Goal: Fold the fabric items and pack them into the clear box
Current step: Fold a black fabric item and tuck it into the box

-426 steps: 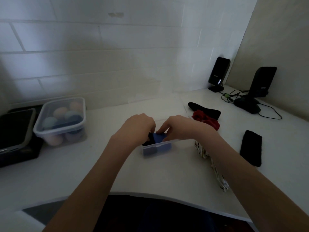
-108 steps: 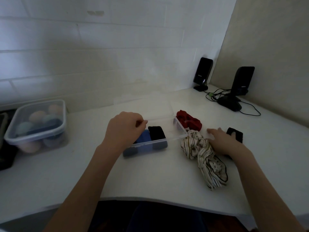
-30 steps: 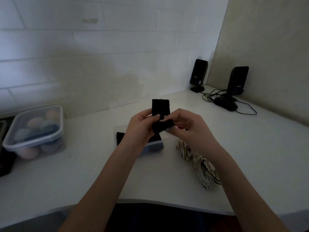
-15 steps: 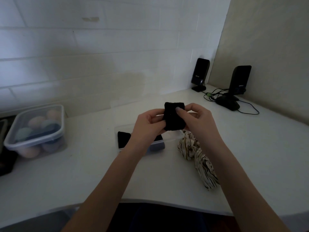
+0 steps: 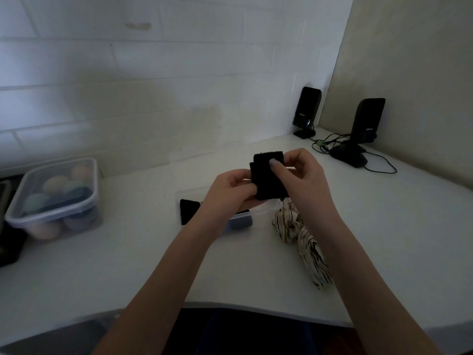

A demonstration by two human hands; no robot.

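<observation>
While half a second ago the black cloth (image 5: 268,179) showed as one rounded pad, it now shows two stepped layers, pinched by left hand (image 5: 230,190) and right hand (image 5: 299,175) in a closed grip above the clear box (image 5: 190,196). On the tabletop (image 5: 128,252), striped fabric (image 5: 302,239) lies beside the box; a lidded tub (image 5: 53,198) and speakers (image 5: 307,111) stand well apart.
</observation>
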